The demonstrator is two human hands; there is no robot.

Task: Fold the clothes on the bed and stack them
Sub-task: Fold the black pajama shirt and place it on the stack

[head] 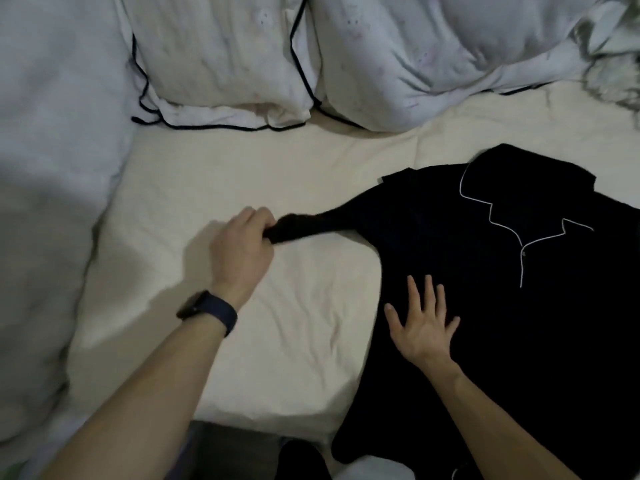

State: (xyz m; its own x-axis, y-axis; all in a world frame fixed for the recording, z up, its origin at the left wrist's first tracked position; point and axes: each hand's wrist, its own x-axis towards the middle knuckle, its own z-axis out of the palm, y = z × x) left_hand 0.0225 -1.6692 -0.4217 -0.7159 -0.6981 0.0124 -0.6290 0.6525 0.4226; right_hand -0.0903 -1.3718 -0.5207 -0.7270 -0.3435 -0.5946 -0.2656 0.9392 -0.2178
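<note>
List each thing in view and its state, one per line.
black pajama shirt, spread front-up on the sheet, unfolded
sleeve, stretched out sideways
left hand, gripping the sleeve's end
right hand, open, flat on the shirt
pillows, lying side by side
wristwatch, strapped on left wrist

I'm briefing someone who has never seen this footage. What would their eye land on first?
The black shirt with white piping stands out most, spread flat on the pale sheet at the right. Next is the left hand, gripping the end of its sleeve, which is drawn out leftward, while the right hand rests open on the shirt's body. Two white pillows with dark edging lie across the top.
</note>
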